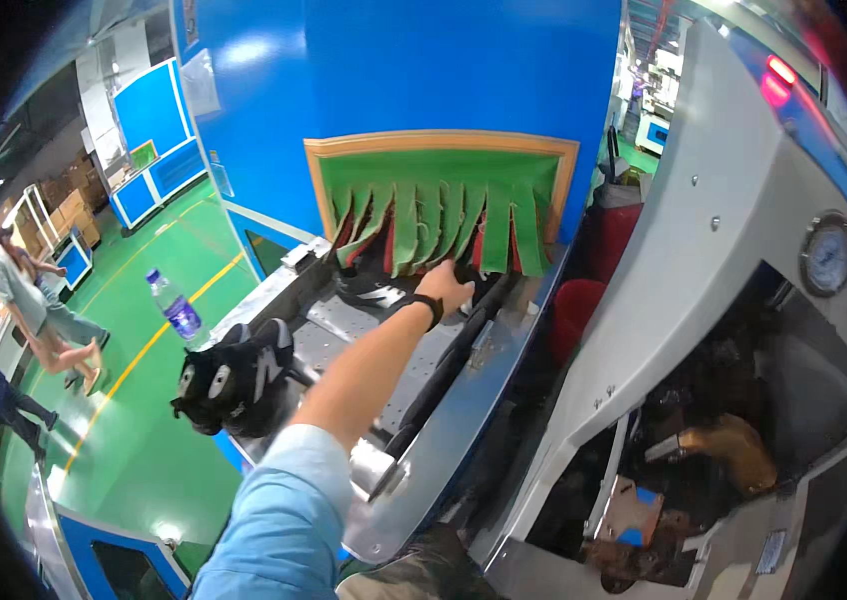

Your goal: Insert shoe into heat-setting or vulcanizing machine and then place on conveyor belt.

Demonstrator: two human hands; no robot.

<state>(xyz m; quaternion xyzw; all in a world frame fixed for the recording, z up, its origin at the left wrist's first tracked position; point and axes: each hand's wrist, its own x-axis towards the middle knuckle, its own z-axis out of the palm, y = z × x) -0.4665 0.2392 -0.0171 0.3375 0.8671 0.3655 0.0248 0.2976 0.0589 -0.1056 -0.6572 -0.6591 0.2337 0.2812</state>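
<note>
My left hand [447,289], with a black band [432,309] at the wrist, reaches across the conveyor to the green strip curtain [414,215]. Its fingers are curled round a dark shoe [484,287], mostly hidden by the hand and strips. Left of the hand, a black shoe with white markings [372,292] lies on the perforated metal plates [344,328], partly under the curtain. Black and grey shoes [249,375] stand together on the conveyor's near left side. My right hand is out of view.
A tall blue machine [424,70] has a wood-framed opening behind the curtain. A plastic bottle [179,312] stands beside the shoes. To the right is a grey machine with a gauge [830,252] and red bins [579,310]. People [34,290] walk on the green floor at left.
</note>
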